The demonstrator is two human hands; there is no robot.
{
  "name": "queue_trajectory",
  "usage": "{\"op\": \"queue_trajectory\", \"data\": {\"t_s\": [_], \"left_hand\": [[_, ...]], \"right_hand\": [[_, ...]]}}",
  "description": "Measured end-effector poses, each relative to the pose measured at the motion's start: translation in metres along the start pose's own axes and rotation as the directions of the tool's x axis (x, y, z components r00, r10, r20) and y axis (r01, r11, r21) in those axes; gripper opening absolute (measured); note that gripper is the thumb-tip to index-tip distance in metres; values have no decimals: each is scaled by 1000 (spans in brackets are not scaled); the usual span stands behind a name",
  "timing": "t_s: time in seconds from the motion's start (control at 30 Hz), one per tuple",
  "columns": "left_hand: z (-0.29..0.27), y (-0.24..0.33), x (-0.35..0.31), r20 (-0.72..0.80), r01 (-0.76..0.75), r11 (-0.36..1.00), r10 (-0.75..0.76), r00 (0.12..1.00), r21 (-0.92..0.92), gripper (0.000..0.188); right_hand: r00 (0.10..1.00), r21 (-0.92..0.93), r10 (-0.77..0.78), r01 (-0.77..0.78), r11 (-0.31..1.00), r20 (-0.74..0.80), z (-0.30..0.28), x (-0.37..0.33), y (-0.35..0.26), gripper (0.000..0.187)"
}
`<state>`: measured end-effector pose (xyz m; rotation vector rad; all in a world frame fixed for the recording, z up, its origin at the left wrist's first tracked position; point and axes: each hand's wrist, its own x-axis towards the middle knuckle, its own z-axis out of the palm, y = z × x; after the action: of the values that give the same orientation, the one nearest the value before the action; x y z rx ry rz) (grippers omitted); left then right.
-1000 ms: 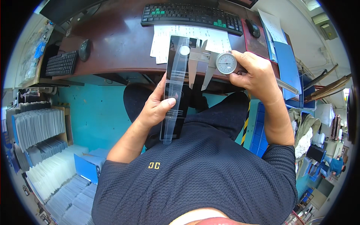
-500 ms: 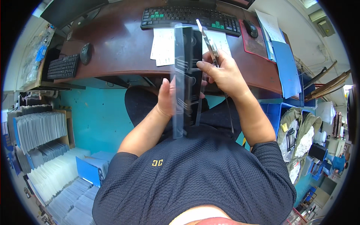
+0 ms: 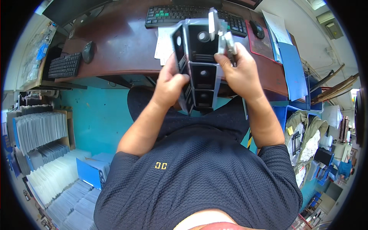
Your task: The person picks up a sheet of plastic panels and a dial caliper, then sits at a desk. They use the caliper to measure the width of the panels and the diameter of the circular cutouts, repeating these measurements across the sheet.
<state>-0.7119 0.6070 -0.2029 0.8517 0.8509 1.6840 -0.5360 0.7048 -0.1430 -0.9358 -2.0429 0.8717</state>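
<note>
Keyboards, two: one small black keyboard [image 3: 64, 65] at 9 o'clock on the brown bench [image 3: 122, 42], one larger keyboard [image 3: 180, 13] at 12 o'clock. Mice, two: one black mouse [image 3: 87, 51] just beside the small keyboard, a second mouse [image 3: 257, 29] right of the larger one. Papers [image 3: 164, 42]: white sheets under the held item. Left hand [image 3: 168, 84]: fingers closed around the left edge of one long clear moulded tray [image 3: 199, 65], held upright at centre above the lap; three dark square pockets visible, contents cannot be told. Right hand [image 3: 239, 73]: fingers closed on the tray's right edge, also pinching one metal caliper [image 3: 226, 40]. Blue folder [image 3: 291, 69], one, at 2 o'clock.
</note>
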Motion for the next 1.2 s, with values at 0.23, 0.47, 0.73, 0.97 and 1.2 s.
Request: {"op": "queue_trajectory", "data": {"t_s": [0.23, 0.47, 0.73, 0.97, 1.2], "left_hand": [[-28, 20, 5, 50, 151, 963, -143, 988, -223, 36], [-21, 26, 11, 90, 223, 813, -207, 974, -537, 47], [17, 21, 20, 63, 189, 860, -181, 981, -475, 41], [20, 1, 20, -54, 145, 969, -158, 986, -199, 34], [11, -7, 25, -24, 144, 977, -150, 988, -158, 29]], "right_hand": [[969, 211, 240, -246, 946, 54, -31, 17, 14, 14], [969, 283, 246, -226, 932, -35, -26, 17, 28, 22], [906, 261, 196, -306, 916, 375, -3, 6, -17, 35], [916, 288, 216, -319, 903, 338, 1, -3, -6, 29], [925, 361, 259, -351, 864, 278, 4, -6, 8, 32]]}}
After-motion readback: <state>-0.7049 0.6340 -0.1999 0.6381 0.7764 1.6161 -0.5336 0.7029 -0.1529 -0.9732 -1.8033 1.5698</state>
